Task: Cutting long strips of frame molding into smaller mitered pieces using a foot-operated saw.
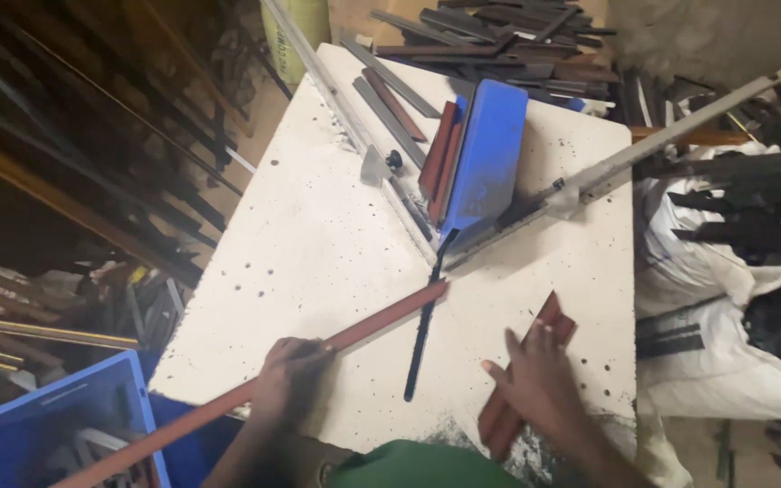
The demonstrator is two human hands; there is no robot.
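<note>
Left hand: The left hand (289, 375) sits at about 7 o'clock on the white table (318, 235). Its fingers are curled shut around a long red-brown strip (354, 333), pressing it down so it stays flat.

Long strip: It lies slanted, from 7 o'clock off the table edge up toward the middle. Its far tip points at the slot where the two metal rails (589, 181) meet, likely so it lines up with the cutter.

Right hand: The right hand (535, 380) is at about 5 o'clock. Its fingers are spread out and lie flat on a small bunch of short red-brown pieces (549, 330). It seems to hold them still more than grip them; I cannot tell if the thumb wraps under.

Black bar: A thin black bar (422, 334) lies between the two hands, running from the middle down to 6 o'clock.

Blue cover: A blue block (490, 154) sits at 12 o'clock, with more red strips leaning beside it.

Around: A blue crate (47, 416) is at 8 o'clock. White sacks (725, 271) with dark strips are at 3 o'clock.
</note>
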